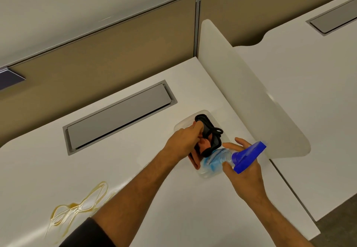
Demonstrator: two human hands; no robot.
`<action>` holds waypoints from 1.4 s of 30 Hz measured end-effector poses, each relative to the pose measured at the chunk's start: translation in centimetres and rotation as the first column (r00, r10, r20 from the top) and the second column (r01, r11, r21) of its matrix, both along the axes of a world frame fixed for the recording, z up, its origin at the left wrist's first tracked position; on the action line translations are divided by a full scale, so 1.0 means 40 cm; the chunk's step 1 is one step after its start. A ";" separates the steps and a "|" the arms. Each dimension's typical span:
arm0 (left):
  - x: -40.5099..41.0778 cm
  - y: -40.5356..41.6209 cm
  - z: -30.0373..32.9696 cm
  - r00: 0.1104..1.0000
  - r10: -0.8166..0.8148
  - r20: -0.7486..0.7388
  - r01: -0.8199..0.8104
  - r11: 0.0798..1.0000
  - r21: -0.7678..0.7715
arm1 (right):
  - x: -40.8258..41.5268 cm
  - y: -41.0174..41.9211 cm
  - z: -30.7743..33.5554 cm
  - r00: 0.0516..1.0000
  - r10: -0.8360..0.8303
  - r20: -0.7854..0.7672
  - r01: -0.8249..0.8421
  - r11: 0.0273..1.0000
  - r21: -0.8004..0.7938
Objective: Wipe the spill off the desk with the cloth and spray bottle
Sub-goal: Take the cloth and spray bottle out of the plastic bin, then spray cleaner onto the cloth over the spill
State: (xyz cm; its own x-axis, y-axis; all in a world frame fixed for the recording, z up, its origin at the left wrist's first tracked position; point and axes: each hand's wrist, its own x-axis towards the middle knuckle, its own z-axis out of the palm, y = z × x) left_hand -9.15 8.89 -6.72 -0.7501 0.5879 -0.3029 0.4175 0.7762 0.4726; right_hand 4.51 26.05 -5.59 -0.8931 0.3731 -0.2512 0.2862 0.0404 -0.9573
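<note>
The task was at its very start, judging from how things lay: the amber, syrupy spill [77,208] sat in thin looping trails on the near left part of the white laminate desk [58,159], untouched, with no sign of spraying or wiping on it, so picking up the tools, spraying and wiping all appeared to be left. Both tools were well apart from the spill, over on the right side of the desk, in or above a shallow clear plastic tray [185,123] that stood just beside the white rounded divider panel [241,96]. The left hand [183,142] was closed in a pinch on the dark grey cloth with an orange underside [208,138], bunched and seemingly lifting from the tray. The right hand [245,173] was wrapped around the neck of the clear spray bottle with pale blue liquid and a bright blue trigger head [216,162], thumb and fingers curled, index finger extended past the nozzle; the bottle lay tilted, its base toward the cloth. Counted: one spill, one cloth, one spray bottle, one tray, two hands, one divider, and two grey recessed cable-hatch lids, one on this desk [119,115] and one on the neighbouring desk at the far right [334,20].
</note>
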 end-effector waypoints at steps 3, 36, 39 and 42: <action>0.001 -0.023 0.073 0.998 0.045 -0.044 -0.039 0.989 0.142 | 0.000 0.004 0.035 0.998 -0.041 -0.056 0.034 0.991 -0.127; 0.401 -0.878 0.787 0.884 0.440 -0.155 -0.327 0.821 0.468 | 0.258 -0.676 0.521 0.829 0.423 -0.366 -0.427 0.901 0.073; 0.437 -0.922 0.797 0.878 0.444 -0.177 -0.326 0.828 0.456 | 0.274 -0.693 0.491 0.805 0.491 -0.333 -0.477 0.869 0.130; 0.467 -0.942 0.802 0.871 0.461 -0.172 -0.342 0.819 0.462 | 0.279 -0.698 0.482 0.844 0.442 -0.303 -0.418 0.897 0.144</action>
State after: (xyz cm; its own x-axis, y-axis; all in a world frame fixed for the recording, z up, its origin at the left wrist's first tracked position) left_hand 9.53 -28.80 25.36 -0.9612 0.2398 0.1365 0.2651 0.6652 0.6980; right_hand 15.65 -1.87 13.69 -0.9942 -0.0619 0.0878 -0.0966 0.1577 -0.9827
